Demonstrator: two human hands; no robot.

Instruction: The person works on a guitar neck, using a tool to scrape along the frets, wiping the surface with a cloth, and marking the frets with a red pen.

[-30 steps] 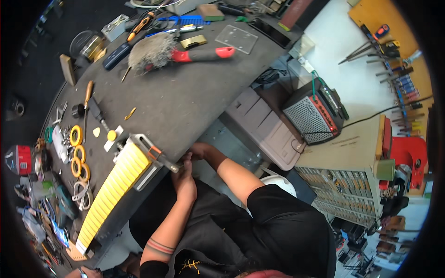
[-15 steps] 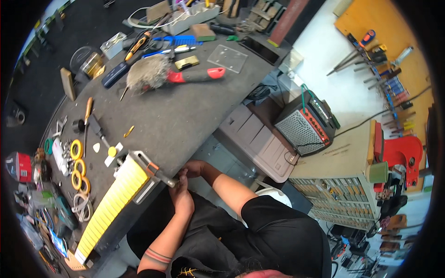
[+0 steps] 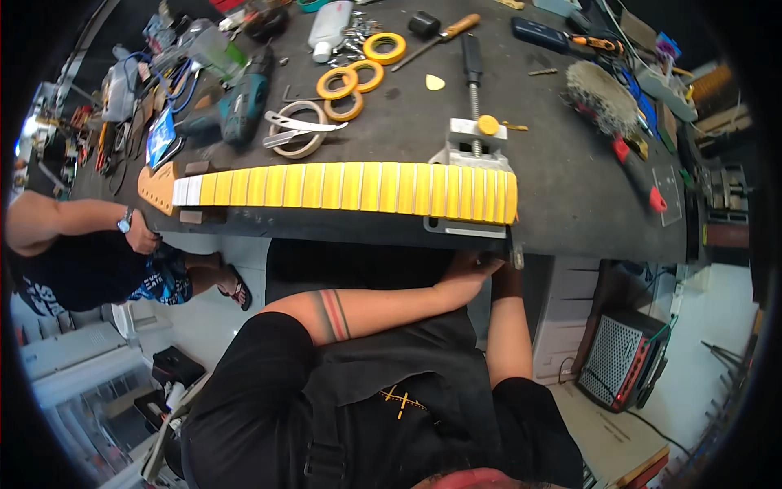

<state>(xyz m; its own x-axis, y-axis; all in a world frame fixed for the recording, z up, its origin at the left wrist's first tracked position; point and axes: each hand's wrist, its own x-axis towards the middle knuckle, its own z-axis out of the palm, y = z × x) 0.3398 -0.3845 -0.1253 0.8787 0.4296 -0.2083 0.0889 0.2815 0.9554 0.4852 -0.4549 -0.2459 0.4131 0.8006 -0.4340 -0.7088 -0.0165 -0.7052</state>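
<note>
A guitar neck (image 3: 350, 189), its fretboard covered in yellow tape between the frets, lies along the bench's near edge with the headstock (image 3: 156, 189) to the left. Its wide right end rests by a metal bench vise (image 3: 481, 147) with a yellow knob. Just below the bench edge, my left hand (image 3: 466, 275) is closed, its fingers bunched near a dark metal clamp end (image 3: 516, 248). What they hold is hidden. My right hand (image 3: 507, 281) is close beside it, in shadow, and its fingers are mostly hidden.
Behind the neck lie tape rolls (image 3: 384, 48), a cordless drill (image 3: 247, 98), a white-handled blade (image 3: 305, 124) and a screwdriver (image 3: 436, 42). A fluffy brush (image 3: 603, 96) lies at right. Another person's hand (image 3: 142, 235) is at the bench's left edge; an amplifier (image 3: 623, 359) stands lower right.
My view has swung to the left, so the neck now lies level across it and another person shows at left. Both my hands stay together below the bench edge by the vise.
</note>
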